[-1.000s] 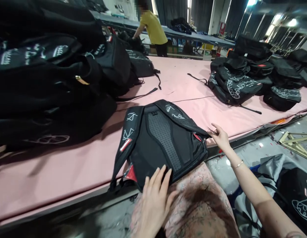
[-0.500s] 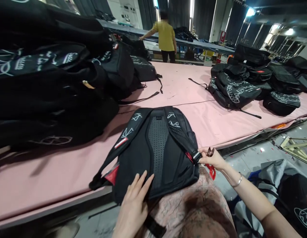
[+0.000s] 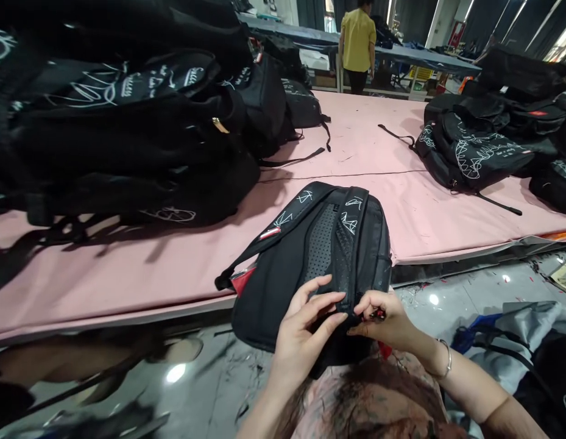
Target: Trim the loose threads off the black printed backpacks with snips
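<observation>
A black backpack (image 3: 273, 292) lies back panel up, over the table's near edge and against my lap. White scribble prints mark its two shoulder straps. My right hand (image 3: 385, 317) is closed at the lower end of the right shoulder strap (image 3: 353, 250), pinching it. A small dark reddish object (image 3: 378, 314) shows in that hand, too hidden to name. Close beside it, my left hand (image 3: 305, 323) reaches over the back panel, its thumb and fingers apart near the strap's end. A red patch (image 3: 244, 279) shows at the bag's left side.
Black backpacks are heaped on the left (image 3: 173, 152), and another pile (image 3: 484, 146) sits at the right of the pink-covered table (image 3: 356, 146). A person in a yellow shirt (image 3: 358, 39) stands beyond. Grey and black bags (image 3: 515, 341) lie on the floor at right.
My left hand has moved from the bag's lower edge up to the right strap's end, beside my right hand. The bag has turned somewhat, and the view has shifted left.
</observation>
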### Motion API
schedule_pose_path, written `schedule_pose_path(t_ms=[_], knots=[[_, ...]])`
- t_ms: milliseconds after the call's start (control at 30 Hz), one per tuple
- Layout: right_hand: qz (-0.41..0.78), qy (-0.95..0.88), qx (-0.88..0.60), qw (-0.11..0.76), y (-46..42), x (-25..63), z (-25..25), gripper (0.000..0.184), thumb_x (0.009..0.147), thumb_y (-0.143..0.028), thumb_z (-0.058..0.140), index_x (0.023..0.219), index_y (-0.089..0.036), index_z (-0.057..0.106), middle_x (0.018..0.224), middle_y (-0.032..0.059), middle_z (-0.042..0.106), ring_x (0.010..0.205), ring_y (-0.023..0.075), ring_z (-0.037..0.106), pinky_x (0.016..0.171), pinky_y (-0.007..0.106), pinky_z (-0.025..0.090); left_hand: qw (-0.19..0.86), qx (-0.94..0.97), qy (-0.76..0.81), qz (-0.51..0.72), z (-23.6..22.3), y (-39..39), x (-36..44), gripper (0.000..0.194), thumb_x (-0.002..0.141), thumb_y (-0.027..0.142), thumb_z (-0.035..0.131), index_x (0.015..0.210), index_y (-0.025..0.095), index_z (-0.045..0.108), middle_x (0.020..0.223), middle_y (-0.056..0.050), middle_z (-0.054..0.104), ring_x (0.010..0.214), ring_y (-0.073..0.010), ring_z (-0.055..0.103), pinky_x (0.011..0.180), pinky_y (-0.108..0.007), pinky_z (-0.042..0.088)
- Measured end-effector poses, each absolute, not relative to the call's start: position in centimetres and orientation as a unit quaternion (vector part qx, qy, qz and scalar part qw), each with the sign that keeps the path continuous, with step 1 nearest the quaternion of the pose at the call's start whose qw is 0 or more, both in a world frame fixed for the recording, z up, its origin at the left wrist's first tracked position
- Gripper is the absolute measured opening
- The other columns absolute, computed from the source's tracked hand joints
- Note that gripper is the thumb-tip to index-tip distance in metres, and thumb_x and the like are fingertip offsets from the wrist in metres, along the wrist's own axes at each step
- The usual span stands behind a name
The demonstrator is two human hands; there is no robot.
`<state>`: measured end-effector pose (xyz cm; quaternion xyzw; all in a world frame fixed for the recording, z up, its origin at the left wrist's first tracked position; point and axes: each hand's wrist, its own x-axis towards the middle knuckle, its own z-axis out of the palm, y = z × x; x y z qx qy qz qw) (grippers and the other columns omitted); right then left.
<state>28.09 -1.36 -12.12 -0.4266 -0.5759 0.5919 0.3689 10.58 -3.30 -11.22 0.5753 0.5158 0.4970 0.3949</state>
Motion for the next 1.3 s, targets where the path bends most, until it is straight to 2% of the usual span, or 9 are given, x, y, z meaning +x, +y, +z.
schedule_pose_path(t_ms=[100, 233, 333, 467, 567, 700, 967, 1167, 1300], knots=[[0.558, -0.623, -0.411, 0.362, -1.4, 28.5, -12.2, 0.037, 0.058, -0.045, 0.078, 0.071, -0.016, 0.060, 0.053, -0.0074, 0.046, 0.046, 0.0054, 0.038, 0.046, 0.019, 0.030, 0.380, 0.615, 0.497, 0.480, -10.9, -2.8, 10.5, 0.016, 0.073, 0.025, 0.067, 0.089, 0.024, 0.071, 0.121, -0.009, 0.051, 0.091, -0.0169, 0.061, 0.070, -0.025, 0.054], [0.542, -0.639, -0.414, 0.354, -1.6, 28.3, -12.1, 0.034, 0.061, -0.043, 0.077, 0.071, -0.016, 0.059, 0.053, -0.0073, 0.048, 0.047, 0.0055, 0.039, 0.046, 0.019, 0.029, 0.297, 0.660, 0.489, 0.487, -10.7, -2.6, 11.0, 0.007, 0.076, 0.022, 0.064, 0.076, 0.022, 0.071, 0.107, -0.008, 0.059, 0.094, -0.0176, 0.059, 0.077, -0.027, 0.050], [0.552, -0.621, -0.437, 0.345, -1.8, 28.0, -11.6, 0.032, 0.064, -0.041, 0.076, 0.073, -0.016, 0.059, 0.056, -0.0071, 0.049, 0.049, 0.0059, 0.041, 0.046, 0.019, 0.030, 0.240, 0.659, 0.507, 0.502, -10.7, -2.9, 11.6, 0.010, 0.078, 0.021, 0.060, 0.072, 0.020, 0.067, 0.097, -0.006, 0.060, 0.089, -0.0159, 0.059, 0.079, -0.027, 0.049], [0.551, -0.646, -0.419, 0.322, -1.8, 29.0, -9.7, 0.033, 0.072, -0.037, 0.071, 0.096, -0.019, 0.056, 0.072, -0.0040, 0.054, 0.060, 0.0088, 0.049, 0.054, 0.020, 0.038, 0.196, 0.634, 0.533, 0.526, -11.0, -3.3, 12.3, 0.013, 0.080, 0.020, 0.054, 0.071, 0.019, 0.062, 0.085, -0.003, 0.059, 0.084, -0.0151, 0.058, 0.076, -0.027, 0.048], [0.433, -0.719, -0.424, 0.339, -1.4, 30.5, -8.2, 0.025, 0.086, -0.031, 0.054, 0.109, -0.020, 0.051, 0.089, 0.0018, 0.057, 0.076, 0.0124, 0.054, 0.066, 0.024, 0.043, 0.191, 0.607, 0.552, 0.538, -11.2, -3.4, 12.6, 0.014, 0.080, 0.021, 0.052, 0.069, 0.019, 0.060, 0.084, -0.003, 0.059, 0.079, -0.0145, 0.058, 0.072, -0.027, 0.049], [0.184, -0.831, -0.402, 0.336, -0.8, 31.8, -7.2, 0.019, 0.093, -0.029, 0.044, 0.097, -0.016, 0.056, 0.086, 0.0065, 0.060, 0.081, 0.0171, 0.055, 0.073, 0.030, 0.041, 0.187, 0.595, 0.566, 0.539, -11.1, -3.5, 13.0, 0.014, 0.081, 0.023, 0.052, 0.070, 0.019, 0.059, 0.084, -0.003, 0.059, 0.078, -0.0148, 0.058, 0.071, -0.027, 0.049], [0.017, -0.908, -0.387, 0.160, -0.9, 31.2, -5.3, 0.014, 0.091, -0.028, 0.048, 0.094, -0.018, 0.057, 0.087, 0.0050, 0.059, 0.076, 0.0174, 0.051, 0.067, 0.030, 0.035, 0.154, 0.616, 0.573, 0.519, -10.4, -3.8, 13.7, 0.013, 0.082, 0.022, 0.051, 0.072, 0.020, 0.059, 0.087, -0.003, 0.058, 0.083, -0.0158, 0.056, 0.079, -0.031, 0.047], [0.015, -0.913, -0.376, 0.159, -0.8, 31.7, -5.7, 0.014, 0.091, -0.028, 0.047, 0.087, -0.019, 0.057, 0.084, 0.0021, 0.059, 0.074, 0.0154, 0.050, 0.065, 0.029, 0.033, 0.166, 0.609, 0.577, 0.518, -10.3, -3.9, 13.7, 0.010, 0.083, 0.026, 0.052, 0.077, 0.021, 0.057, 0.091, -0.002, 0.057, 0.088, -0.0160, 0.055, 0.086, -0.032, 0.044], [0.064, -0.903, -0.385, 0.182, -0.2, 32.0, -6.6, 0.022, 0.091, -0.039, 0.048, 0.095, -0.019, 0.058, 0.090, 0.0017, 0.061, 0.081, 0.0145, 0.054, 0.070, 0.027, 0.038, 0.219, 0.575, 0.611, 0.498, -10.5, -3.9, 13.7, 0.016, 0.082, 0.035, 0.052, 0.076, 0.022, 0.056, 0.094, -0.003, 0.058, 0.091, -0.0184, 0.055, 0.089, -0.035, 0.042]])
